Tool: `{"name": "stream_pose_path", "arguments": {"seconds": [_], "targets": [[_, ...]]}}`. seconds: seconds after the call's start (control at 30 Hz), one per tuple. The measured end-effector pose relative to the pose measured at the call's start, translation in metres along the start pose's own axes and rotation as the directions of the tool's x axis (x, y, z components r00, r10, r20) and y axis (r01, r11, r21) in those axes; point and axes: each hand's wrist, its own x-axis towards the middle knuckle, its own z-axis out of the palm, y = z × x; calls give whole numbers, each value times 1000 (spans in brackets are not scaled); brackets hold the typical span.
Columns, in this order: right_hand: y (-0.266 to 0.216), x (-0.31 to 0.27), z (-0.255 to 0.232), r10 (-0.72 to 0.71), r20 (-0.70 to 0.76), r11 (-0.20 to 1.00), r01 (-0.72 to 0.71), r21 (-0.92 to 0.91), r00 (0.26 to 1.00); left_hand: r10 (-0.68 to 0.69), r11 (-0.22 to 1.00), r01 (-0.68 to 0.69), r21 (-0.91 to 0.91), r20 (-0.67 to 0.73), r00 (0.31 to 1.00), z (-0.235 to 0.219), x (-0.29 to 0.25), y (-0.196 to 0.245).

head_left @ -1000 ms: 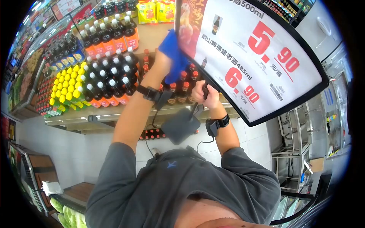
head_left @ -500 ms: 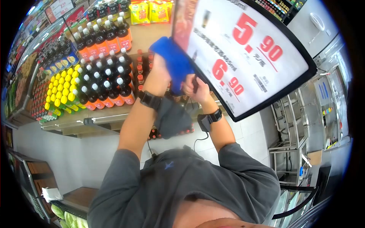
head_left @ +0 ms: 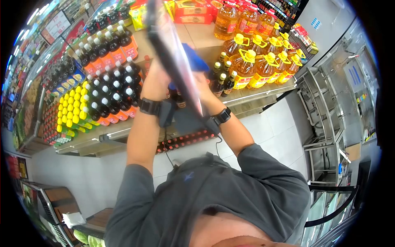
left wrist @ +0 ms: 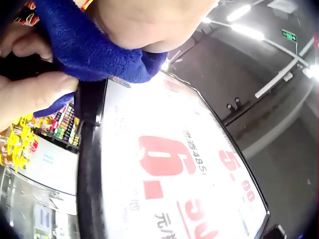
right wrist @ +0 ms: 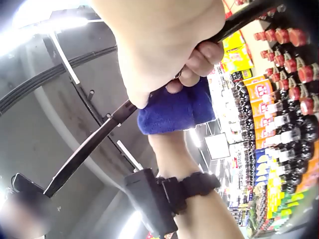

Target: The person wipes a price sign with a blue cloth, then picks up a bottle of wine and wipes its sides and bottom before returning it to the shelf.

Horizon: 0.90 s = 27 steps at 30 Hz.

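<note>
The price sign (left wrist: 174,164) is a white panel in a black frame, printed with big red figures—a 6 nearest, 5 and 90 farther off—and smaller dark characters, its middle washed out by glare. In the head view it stands steeply tilted and nearly edge-on, blurred, in front of the bench (head_left: 197,35). The right hand's grip is closed: fingers curl round the black bar (right wrist: 94,139) at the sign's edge. The left hand (left wrist: 154,20) holds a plush blue cloth (left wrist: 114,62) at the frame's corner, its fingertips hidden. Beyond, on the bench, dark bottles with white caps (head_left: 109,88) and yellow-capped bottles (head_left: 72,107) sit to the left; yellow-handled oil jugs (head_left: 263,66) sit to the right.
</note>
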Motion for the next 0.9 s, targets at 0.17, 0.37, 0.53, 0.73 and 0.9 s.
{"name": "stream_pose_path", "arguments": {"seconds": [0.17, 0.37, 0.53, 0.73, 0.9], "targets": [[0, -1, 1, 92, 26, 993, -90, -74, 995, 92, 996, -93, 5, 32, 995, -18, -8, 13], [1, 4, 0, 50, 23, 999, -49, -12, 999, 469, 867, -484, 121, -529, 707, -55, -54, 3], [-1, 6, 6, 100, -41, 988, -94, 124, 994, 593, 761, -648, 31, -437, 676, 7, -91, -16], [-18, -1, 23, -10, -122, 995, -2, -100, 992, 761, 647, -702, 299, -317, 566, 41, -115, -27], [-12, -7, 25, -263, -169, 884, 167, -436, 950, 823, 559, -675, 481, -421, 382, 3, -125, -24]]}}
